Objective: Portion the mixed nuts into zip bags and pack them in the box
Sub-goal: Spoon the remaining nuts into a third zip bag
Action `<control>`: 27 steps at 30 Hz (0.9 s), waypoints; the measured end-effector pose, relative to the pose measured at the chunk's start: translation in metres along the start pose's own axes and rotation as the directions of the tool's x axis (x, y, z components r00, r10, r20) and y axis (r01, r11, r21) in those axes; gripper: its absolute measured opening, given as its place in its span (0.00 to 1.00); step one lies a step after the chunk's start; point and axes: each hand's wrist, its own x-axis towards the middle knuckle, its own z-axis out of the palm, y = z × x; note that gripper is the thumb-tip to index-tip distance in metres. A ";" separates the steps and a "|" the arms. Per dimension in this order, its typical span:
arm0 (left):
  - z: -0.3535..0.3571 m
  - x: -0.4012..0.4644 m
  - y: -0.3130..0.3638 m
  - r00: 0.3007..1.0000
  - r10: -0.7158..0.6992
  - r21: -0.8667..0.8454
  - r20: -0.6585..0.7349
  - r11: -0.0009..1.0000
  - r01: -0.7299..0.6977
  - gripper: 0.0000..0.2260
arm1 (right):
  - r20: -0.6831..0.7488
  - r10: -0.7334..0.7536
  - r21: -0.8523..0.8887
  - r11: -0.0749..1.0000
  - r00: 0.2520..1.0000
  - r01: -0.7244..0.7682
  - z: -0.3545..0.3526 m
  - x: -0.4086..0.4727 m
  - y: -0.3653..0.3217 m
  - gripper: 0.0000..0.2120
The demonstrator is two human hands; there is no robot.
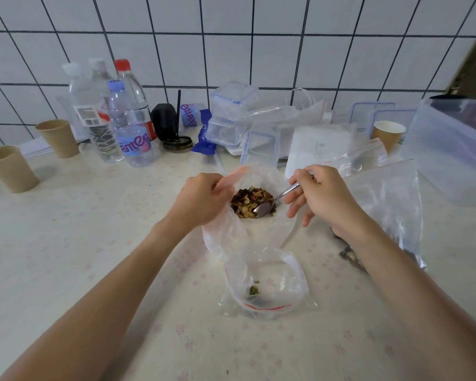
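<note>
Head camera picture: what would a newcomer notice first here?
At centre, the right hand holds a metal spoon dipped into mixed nuts inside a plastic bag whose edge the left hand grips. Nearer the camera lies an open zip bag, almost empty. Water bottles stand at the back left.

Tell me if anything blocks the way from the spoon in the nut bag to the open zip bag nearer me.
Nothing visible does. The spoon sits in the mixed nuts; the right hand holds it. The left hand holds the nut bag's rim aside. The zip bag lies mouth open, with only bare table between.
</note>
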 end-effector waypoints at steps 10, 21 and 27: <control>-0.007 -0.003 0.003 0.989 0.148 -0.022 -0.025 0.989 -0.149 0.06 | 0.111 0.148 0.259 0.950 0.983 -0.172 0.022 -0.011 0.006 0.12; -0.023 -0.004 -0.002 0.994 0.100 0.005 -0.049 0.995 -0.100 0.06 | 0.086 0.204 0.395 0.892 0.975 -0.221 0.025 -0.011 0.006 0.12; -0.037 -0.005 0.000 0.999 0.043 0.063 -0.001 0.997 -0.043 0.16 | 0.039 0.158 0.409 0.898 0.987 -0.160 0.017 -0.011 -0.002 0.12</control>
